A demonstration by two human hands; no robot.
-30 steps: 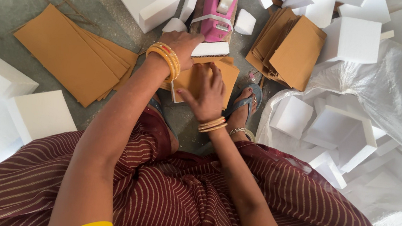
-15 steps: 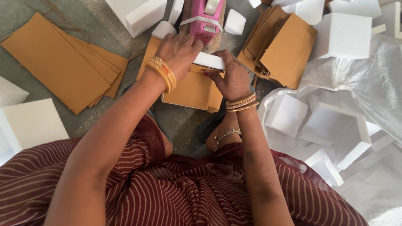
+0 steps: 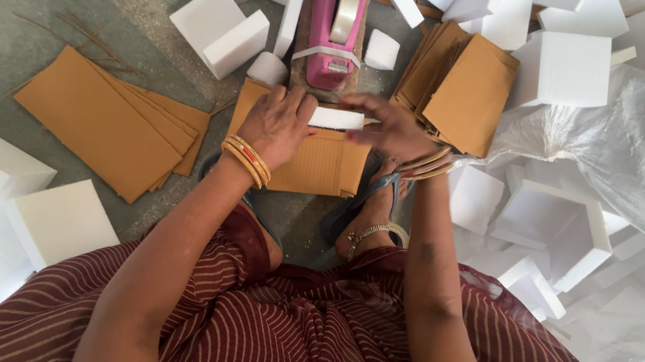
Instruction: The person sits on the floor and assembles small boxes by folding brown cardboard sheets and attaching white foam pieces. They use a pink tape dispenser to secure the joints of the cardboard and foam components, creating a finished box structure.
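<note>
My left hand and my right hand grip the two ends of a small white foam block, held just in front of a pink tape dispenser. Under the hands lies a brown cardboard sheet on the grey floor. Both wrists wear bangles. My sandalled foot rests beside that sheet.
A fanned pile of cardboard sheets lies to the left, another stack to the right. White foam blocks and foam trays are scattered around. A white plastic sack covers the right side. Large foam slabs sit at lower left.
Both hands have moved forward from the cardboard sheet toward the tape dispenser. The right hand rose from the sheet and closed on the foam block's right end.
</note>
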